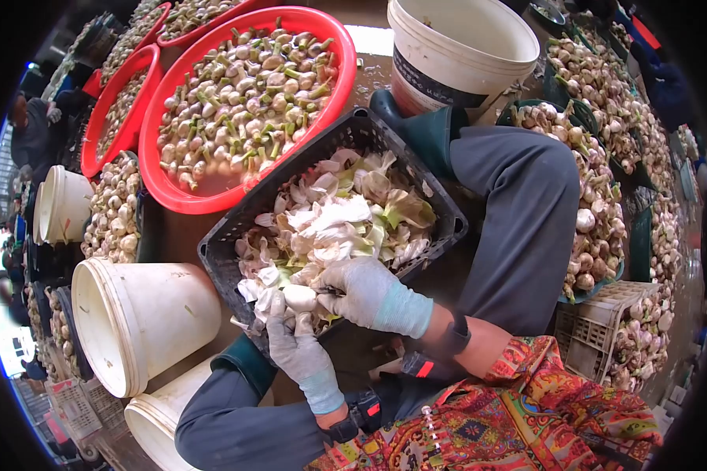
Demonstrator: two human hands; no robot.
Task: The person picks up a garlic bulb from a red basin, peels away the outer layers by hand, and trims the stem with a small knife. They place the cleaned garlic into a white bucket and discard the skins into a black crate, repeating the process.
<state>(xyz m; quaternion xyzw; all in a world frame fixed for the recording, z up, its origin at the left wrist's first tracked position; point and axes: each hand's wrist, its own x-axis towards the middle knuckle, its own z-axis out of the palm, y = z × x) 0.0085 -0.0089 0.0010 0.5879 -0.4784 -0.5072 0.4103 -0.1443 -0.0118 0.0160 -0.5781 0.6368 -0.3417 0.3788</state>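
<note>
My left hand (294,353), in a grey-white knit glove, grips a peeled white garlic bulb (300,298) at its fingertips. Close against the bulb's right side, my right hand (361,290) is closed, gloved the same way. A small dark tool (331,292) shows between its fingers, mostly hidden, and I cannot tell its exact kind. Both hands are over the near edge of a black plastic crate (440,200), which stands tilted between my knees. Papery garlic skins (334,216), white, pinkish and pale green, are heaped in it.
A red tub (346,74) of trimmed garlic in water stands beyond the crate. White buckets stand at the left (157,306) and at the back (463,47). Garlic with stems (597,212) fills containers on the right, beside a pale crate (597,322). People work at far left.
</note>
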